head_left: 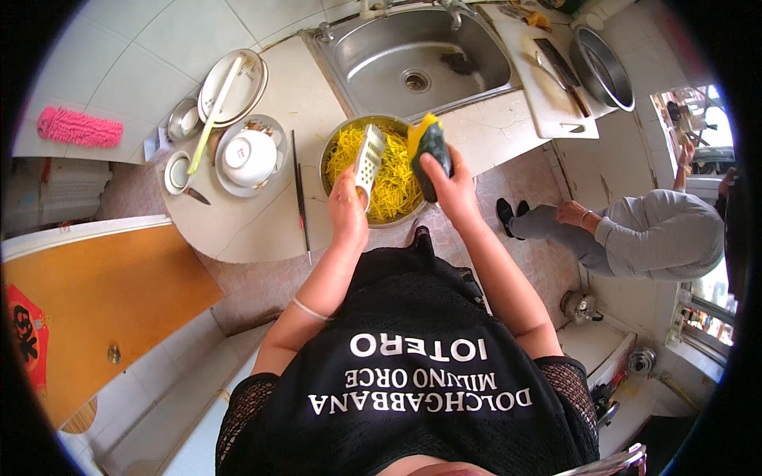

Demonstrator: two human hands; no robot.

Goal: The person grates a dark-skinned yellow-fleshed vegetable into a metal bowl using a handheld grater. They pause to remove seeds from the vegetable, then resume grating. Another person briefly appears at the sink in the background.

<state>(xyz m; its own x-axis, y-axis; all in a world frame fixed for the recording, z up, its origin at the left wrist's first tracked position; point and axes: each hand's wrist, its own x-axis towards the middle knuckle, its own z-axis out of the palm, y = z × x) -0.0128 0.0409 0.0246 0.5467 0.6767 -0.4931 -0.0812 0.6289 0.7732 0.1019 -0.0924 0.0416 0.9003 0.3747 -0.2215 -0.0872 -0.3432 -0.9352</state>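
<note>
My left hand grips a flat metal grater, which is tilted over a round metal basin. Yellow shreds fill much of the basin. In my right hand is a piece of dark green-skinned squash with yellow flesh at its cut end. The squash is held over the basin's right side, apart from the grater. Part of the basin's near rim is hidden behind my left hand and the grater.
A steel sink lies beyond the basin. Left are chopsticks, an upturned white bowl, stacked plates and a small knife. A white cutting board holds a cleaver. Another person is at the right.
</note>
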